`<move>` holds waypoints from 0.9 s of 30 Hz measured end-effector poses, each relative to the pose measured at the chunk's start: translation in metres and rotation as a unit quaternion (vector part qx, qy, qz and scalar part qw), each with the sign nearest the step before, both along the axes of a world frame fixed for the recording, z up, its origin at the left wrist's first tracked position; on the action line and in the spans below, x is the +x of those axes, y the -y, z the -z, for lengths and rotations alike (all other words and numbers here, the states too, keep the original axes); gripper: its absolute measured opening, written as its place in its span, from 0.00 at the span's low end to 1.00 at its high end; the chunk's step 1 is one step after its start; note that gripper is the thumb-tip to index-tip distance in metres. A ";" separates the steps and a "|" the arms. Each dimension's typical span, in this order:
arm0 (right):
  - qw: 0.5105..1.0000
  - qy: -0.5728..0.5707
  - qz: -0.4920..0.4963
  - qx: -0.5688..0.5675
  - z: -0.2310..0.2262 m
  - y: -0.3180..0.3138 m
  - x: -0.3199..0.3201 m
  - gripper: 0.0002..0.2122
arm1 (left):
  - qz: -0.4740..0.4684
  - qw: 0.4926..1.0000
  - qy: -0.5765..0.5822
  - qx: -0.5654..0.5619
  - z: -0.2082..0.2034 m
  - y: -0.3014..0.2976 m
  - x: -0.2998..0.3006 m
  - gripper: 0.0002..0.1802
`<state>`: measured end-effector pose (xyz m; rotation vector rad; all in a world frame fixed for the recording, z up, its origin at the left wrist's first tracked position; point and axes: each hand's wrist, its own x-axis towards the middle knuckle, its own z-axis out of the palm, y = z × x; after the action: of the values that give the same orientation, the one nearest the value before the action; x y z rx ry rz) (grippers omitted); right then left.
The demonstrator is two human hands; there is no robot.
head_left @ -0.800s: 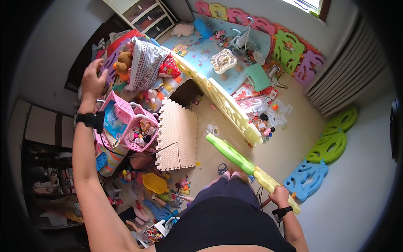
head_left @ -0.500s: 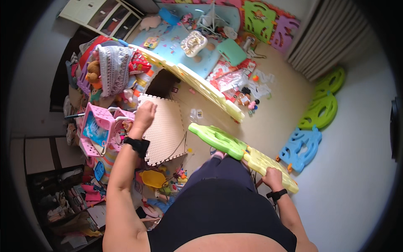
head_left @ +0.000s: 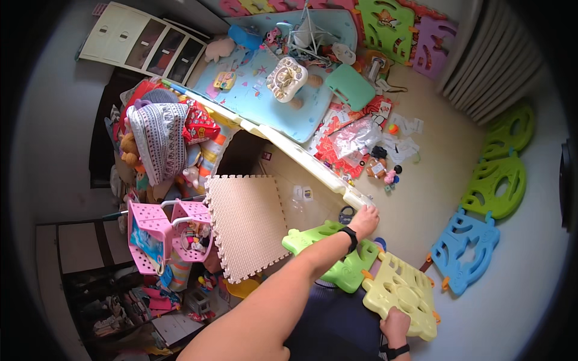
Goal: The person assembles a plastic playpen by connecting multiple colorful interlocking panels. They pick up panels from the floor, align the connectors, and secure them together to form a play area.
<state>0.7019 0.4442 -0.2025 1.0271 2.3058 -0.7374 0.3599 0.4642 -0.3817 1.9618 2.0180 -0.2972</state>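
Observation:
My right hand (head_left: pixel 396 327) grips the lower edge of a pale yellow play-fence panel (head_left: pixel 404 290), which tilts toward me. An orange hinge joins that panel to a light green fence panel (head_left: pixel 355 271), partly hidden behind my left forearm. My left hand (head_left: pixel 364 222) reaches across and forward. Its fingers curl over the near end of a long cream-yellow fence section (head_left: pixel 301 155). This section stands on edge and runs away to the far left. A dark round object (head_left: pixel 346 215) lies on the floor by my left hand.
Blue (head_left: pixel 466 251) and green fence panels (head_left: pixel 497 186) stand along the right wall. A beige foam mat (head_left: pixel 247 225) leans beside pink baskets (head_left: pixel 192 219) at left. Beyond the long fence are a blue play mat (head_left: pixel 259 99), a teal case (head_left: pixel 350 87) and scattered toys and wrappers.
My left hand has swung right, from above the foam mat to the end of the cream-yellow fence. The joined green and yellow panels have tilted flatter and shifted right, still in my right hand.

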 end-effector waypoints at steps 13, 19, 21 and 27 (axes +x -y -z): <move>0.994 0.059 0.086 -0.025 0.014 -0.006 -0.051 0.16 | -0.065 0.998 0.006 -0.023 0.031 -0.015 -0.049 0.08; 0.992 0.062 0.106 -0.026 0.013 -0.008 -0.061 0.15 | -0.109 0.994 0.029 -0.007 0.023 -0.001 -0.073 0.08; 0.991 0.070 0.111 -0.040 0.011 -0.012 -0.067 0.14 | -0.119 0.992 0.021 -0.016 0.025 0.002 -0.077 0.08; 0.988 0.032 0.146 -0.026 0.017 -0.005 -0.070 0.13 | -0.102 0.994 0.032 -0.026 0.011 -0.013 -0.101 0.08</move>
<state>0.6323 0.4495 -0.2197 1.3626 2.0931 -0.8588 0.2588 0.4771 -0.3932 1.6949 2.1244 -0.2337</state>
